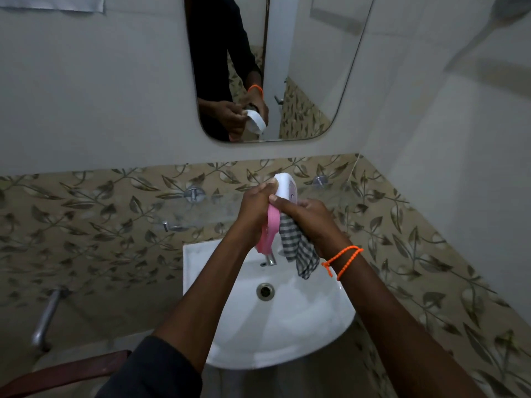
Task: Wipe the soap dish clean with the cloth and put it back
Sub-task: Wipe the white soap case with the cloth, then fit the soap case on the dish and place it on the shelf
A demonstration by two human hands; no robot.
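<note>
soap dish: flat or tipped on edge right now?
Tipped on edge. The soap dish stands nearly upright between left hand and right hand, above the sink.

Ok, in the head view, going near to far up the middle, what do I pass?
White ceramic basin's front rim → round metal drain → grey checked cloth → white plastic soap dish → rounded wall mirror.

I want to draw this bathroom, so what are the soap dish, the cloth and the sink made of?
The soap dish looks like smooth plastic: white shell, pink part, rounded moulded edges. The cloth looks like thin woven fabric: grey and white checks, hanging limp in folds. The sink is probably glazed ceramic: white, thick-rimmed, slightly glossy.
</note>
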